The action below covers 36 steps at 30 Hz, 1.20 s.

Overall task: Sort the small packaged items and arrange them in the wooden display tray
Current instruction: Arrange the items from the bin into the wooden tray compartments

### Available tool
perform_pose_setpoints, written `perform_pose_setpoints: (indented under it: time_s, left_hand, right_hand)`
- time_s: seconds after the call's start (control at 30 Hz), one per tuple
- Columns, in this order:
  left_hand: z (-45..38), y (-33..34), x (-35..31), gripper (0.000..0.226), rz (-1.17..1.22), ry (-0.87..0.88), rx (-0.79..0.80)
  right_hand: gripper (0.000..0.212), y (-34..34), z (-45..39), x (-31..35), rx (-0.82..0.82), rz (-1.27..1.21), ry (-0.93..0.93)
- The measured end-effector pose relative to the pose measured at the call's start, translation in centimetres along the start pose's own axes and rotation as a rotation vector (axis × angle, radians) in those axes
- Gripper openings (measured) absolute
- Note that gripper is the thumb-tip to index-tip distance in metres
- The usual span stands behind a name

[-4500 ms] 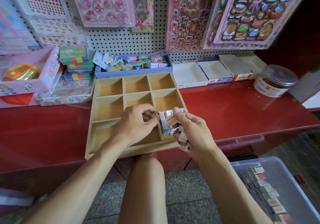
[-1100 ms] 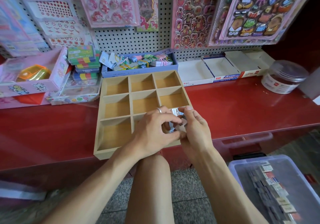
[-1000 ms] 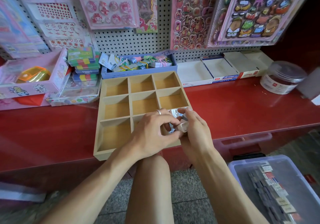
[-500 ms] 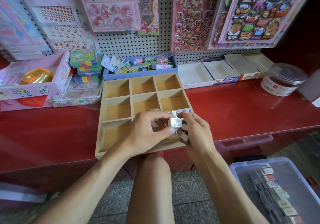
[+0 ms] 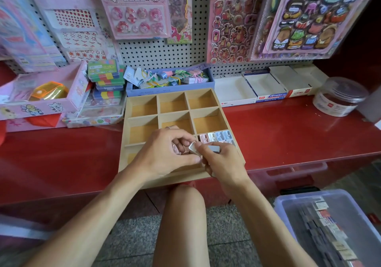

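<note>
Head view: hands (image 5: 191, 155) crowd tray's (image 5: 221, 107) near-right corner.

There is one view only, from the camera on my head. It looks forward and steeply down, so my forearms run up from the bottom edge to my left hand (image 5: 165, 153) and right hand (image 5: 221, 161), close below the lens at mid-frame. The wooden tray (image 5: 142, 104) sits near, on the red table (image 5: 288, 134) that crosses the middle. Farther off, the pegboard (image 5: 156, 54) fills the top. The wide lens bends the edges. At the bottom it takes in my knee (image 5: 181, 215), the stone floor (image 5: 132, 238) and a plastic bin (image 5: 288, 202) at lower right.
</note>
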State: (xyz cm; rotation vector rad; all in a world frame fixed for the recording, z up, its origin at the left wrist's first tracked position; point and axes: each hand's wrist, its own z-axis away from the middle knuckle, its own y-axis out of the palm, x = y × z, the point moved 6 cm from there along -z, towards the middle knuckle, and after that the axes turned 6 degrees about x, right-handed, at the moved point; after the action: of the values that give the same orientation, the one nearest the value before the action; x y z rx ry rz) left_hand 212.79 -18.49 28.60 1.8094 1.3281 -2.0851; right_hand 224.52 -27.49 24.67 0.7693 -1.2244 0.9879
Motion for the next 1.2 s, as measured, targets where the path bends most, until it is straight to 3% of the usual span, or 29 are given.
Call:
perform_pose_setpoints:
  time_s: [0.13,0.33,0.6,0.83,1.13,1.2]
  left_hand:
    - [0.1,-0.4,-0.3,0.025,-0.219,0.078,-0.035]
    - [-0.1,-2.1,3.6,0.044,-0.491,-0.091,0.022]
    - [-0.4,-0.5,6.0,0.040,-0.720,-0.206,0.106]
    - [-0.4,-0.2,5.9,0.026,-0.756,-0.214,0.099]
    - [-1.1,-0.2,5.8,0.024,-0.825,-0.215,0.081]
    - [-1.5,0.0,5.7,0.025,-0.843,-0.190,0.093]
  right_hand:
    - [0.044,1.2,0.3,0.4,0.006,0.071,-0.018]
    - [0.036,-0.2,0.3,-0.8,-0.074,-0.215,0.184]
    - [0.020,-1.7,0.4,-1.9,-0.112,-0.264,0.219]
    - [0.038,-1.7,0.7,-2.0,-0.012,-0.214,0.122]
    - [0.043,-2.5,0.9,-2.6,-0.003,-0.233,0.108]
    - [0.034,-2.7,1.0,-2.9,-0.009,-0.285,0.137]
